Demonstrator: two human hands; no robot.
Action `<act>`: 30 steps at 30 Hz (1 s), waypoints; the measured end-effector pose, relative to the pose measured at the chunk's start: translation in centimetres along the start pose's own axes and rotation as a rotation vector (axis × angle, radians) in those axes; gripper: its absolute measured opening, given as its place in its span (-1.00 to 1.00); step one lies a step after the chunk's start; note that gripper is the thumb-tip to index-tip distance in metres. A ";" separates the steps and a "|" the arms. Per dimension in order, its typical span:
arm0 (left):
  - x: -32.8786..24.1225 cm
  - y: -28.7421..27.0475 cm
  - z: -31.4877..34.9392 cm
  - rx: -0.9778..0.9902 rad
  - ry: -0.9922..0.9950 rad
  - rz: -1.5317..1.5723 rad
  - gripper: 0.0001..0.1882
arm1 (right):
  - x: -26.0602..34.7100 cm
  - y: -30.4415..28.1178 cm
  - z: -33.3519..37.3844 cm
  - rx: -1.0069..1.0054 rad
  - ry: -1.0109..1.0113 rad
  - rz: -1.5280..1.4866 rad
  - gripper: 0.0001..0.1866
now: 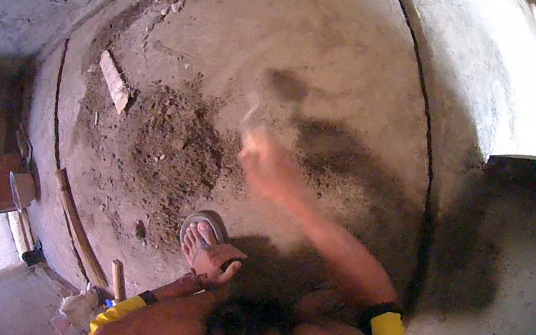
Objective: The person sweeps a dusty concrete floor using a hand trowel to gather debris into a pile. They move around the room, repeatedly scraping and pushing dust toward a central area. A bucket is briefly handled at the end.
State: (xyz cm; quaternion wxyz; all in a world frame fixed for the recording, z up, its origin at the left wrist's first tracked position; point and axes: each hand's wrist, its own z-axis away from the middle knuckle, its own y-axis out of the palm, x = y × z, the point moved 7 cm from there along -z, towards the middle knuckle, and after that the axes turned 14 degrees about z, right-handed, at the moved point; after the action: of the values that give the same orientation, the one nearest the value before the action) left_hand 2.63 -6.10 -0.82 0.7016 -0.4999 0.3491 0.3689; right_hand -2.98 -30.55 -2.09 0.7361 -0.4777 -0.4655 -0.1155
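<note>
My right hand (267, 166) reaches out low over the dusty floor, smeared by motion. Its fingers look closed, and a pale blurred streak (250, 113) extends beyond them; what it is I cannot make out. Just left of that hand lies a spread of dark loose soil and small rubble (175, 147). My left hand (217, 260) hangs beside my sandalled foot (200, 233), thumb and finger apart with a dark gap between them. Nothing shows in it.
A pale flat board piece (114, 81) lies by the rubble's far left. Wooden strips (75, 223) rest along a floor crack at left, near a short wooden stick (118, 279) and a crumpled pale bag (80, 305). A dark crack (427, 117) runs along the right, beside bright light.
</note>
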 end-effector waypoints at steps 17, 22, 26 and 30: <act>-2.2 -0.6 -0.5 -0.054 0.022 -0.138 -0.71 | -7.7 -0.4 4.2 -0.032 0.308 -0.303 -0.58; -1.9 -0.6 -0.6 -0.039 -0.027 -0.069 -0.70 | -11.5 -12.8 4.3 -0.302 0.585 -0.835 -0.64; 0.8 0.3 0.6 -0.003 -0.231 0.090 -0.67 | -9.0 -8.7 4.7 -0.081 0.637 -0.770 -0.68; -1.6 -0.1 -0.5 0.008 0.043 -0.069 -0.73 | -3.6 -1.2 5.5 0.271 0.548 -0.753 -0.75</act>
State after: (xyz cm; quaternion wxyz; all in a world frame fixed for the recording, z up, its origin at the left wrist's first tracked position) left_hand 1.90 -6.86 0.53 0.7081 -0.5166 0.3480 0.3326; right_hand -8.84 -27.73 -3.64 0.7942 -0.1281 -0.4058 -0.4338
